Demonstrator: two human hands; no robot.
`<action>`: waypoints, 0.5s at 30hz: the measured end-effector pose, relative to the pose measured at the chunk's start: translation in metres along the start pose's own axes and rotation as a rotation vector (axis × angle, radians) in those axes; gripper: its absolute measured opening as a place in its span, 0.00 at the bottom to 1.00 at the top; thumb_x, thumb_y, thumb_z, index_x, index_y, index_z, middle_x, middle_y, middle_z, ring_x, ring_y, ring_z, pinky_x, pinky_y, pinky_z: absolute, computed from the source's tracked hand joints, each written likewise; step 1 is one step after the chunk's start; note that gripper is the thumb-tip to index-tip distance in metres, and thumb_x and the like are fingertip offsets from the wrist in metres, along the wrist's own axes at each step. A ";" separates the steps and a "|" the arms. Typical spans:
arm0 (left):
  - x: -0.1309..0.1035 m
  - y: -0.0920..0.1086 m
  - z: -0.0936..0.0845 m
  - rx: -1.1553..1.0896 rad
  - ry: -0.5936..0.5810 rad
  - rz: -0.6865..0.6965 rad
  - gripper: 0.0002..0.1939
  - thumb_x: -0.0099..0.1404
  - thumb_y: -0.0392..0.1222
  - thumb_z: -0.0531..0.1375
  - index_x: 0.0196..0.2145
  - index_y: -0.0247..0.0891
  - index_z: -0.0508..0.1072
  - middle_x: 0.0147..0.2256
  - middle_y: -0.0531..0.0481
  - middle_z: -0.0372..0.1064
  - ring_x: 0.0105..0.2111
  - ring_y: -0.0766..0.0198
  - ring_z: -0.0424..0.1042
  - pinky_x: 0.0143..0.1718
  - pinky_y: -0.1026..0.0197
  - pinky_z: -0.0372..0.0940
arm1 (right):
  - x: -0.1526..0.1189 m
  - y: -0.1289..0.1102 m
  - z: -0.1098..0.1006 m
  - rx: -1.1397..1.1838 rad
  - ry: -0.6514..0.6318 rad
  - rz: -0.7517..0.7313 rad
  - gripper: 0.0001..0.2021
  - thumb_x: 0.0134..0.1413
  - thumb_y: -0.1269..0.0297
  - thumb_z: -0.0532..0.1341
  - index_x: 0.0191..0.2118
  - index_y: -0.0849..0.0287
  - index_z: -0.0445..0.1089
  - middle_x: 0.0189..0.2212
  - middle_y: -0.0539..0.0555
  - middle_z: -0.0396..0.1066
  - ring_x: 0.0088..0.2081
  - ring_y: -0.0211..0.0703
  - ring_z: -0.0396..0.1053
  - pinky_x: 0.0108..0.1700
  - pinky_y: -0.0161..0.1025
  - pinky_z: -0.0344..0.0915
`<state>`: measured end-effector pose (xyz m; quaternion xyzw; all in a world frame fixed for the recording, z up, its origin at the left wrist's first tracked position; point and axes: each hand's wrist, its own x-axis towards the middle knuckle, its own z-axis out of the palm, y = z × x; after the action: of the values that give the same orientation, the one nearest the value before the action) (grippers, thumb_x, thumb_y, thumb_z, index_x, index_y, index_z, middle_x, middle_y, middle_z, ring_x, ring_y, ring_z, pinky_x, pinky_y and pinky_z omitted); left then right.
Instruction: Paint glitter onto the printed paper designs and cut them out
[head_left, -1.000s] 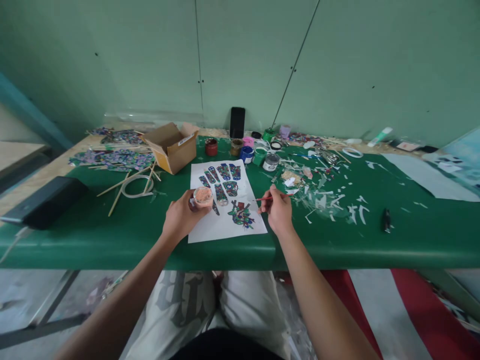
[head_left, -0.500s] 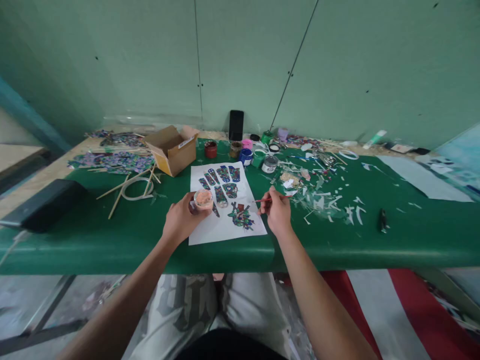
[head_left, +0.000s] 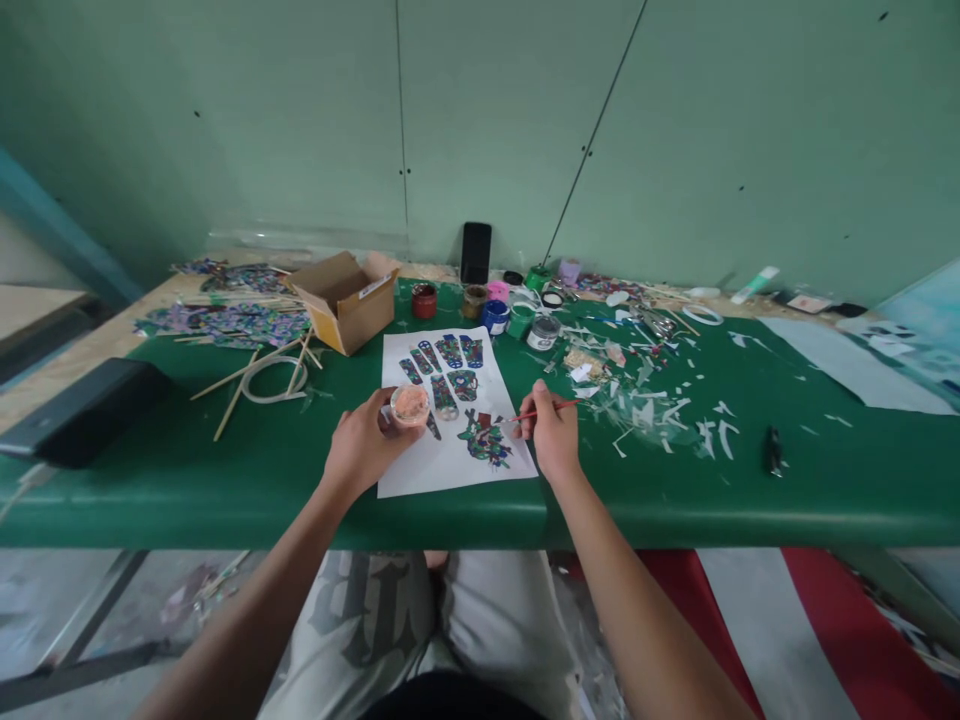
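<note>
My left hand (head_left: pixel 365 440) is closed around a small jar of peach-coloured paint (head_left: pixel 410 404), held tilted over the left side of a white sheet of paper (head_left: pixel 450 465). In my right hand (head_left: pixel 551 430) is a thin red paintbrush (head_left: pixel 551 407), pinched between the fingers. Its tip points left, at the upper right of a multicoloured cut-out figure (head_left: pixel 487 440) on the paper; whether it touches, I cannot tell. Several dark patterned pieces (head_left: pixel 442 388) lie on the sheet's upper part, partly behind the jar.
Behind the paper stand a cardboard box (head_left: pixel 352 315), a red paint jar (head_left: pixel 424 300), a blue jar (head_left: pixel 495 316) and a grey jar (head_left: pixel 543 332). Paper scraps (head_left: pixel 660 410) litter the right side, near black pliers (head_left: pixel 774 452). A black case (head_left: pixel 82 410) lies at left.
The brush tip has shifted left and slightly down, closer to the multicoloured figure. The jar stays in my left hand, still above the paper. The view has shifted slightly.
</note>
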<state>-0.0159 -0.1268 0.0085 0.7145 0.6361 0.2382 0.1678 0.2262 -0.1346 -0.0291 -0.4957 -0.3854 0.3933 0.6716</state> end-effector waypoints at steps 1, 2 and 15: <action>-0.001 0.000 0.000 -0.015 0.004 0.013 0.25 0.54 0.49 0.64 0.50 0.45 0.70 0.28 0.55 0.71 0.33 0.59 0.72 0.40 0.57 0.63 | -0.002 -0.004 0.001 -0.022 0.008 -0.025 0.25 0.51 0.40 0.61 0.17 0.57 0.64 0.08 0.43 0.56 0.11 0.32 0.55 0.17 0.33 0.62; -0.001 -0.001 0.000 -0.035 0.009 0.029 0.25 0.54 0.48 0.64 0.50 0.45 0.69 0.28 0.55 0.71 0.32 0.59 0.72 0.41 0.57 0.63 | -0.005 -0.009 0.002 -0.056 0.015 -0.064 0.26 0.51 0.40 0.60 0.17 0.57 0.64 0.08 0.43 0.56 0.12 0.32 0.56 0.18 0.32 0.61; -0.002 -0.015 0.007 -0.177 0.018 0.223 0.23 0.56 0.43 0.63 0.50 0.48 0.68 0.47 0.52 0.71 0.39 0.61 0.73 0.38 0.62 0.66 | -0.030 -0.048 0.064 -0.204 -0.298 -0.178 0.23 0.59 0.45 0.56 0.21 0.57 0.67 0.15 0.48 0.65 0.17 0.31 0.61 0.20 0.30 0.58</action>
<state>-0.0250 -0.1263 -0.0060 0.7609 0.5309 0.3168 0.1970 0.1631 -0.1483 0.0271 -0.4614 -0.5605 0.3601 0.5858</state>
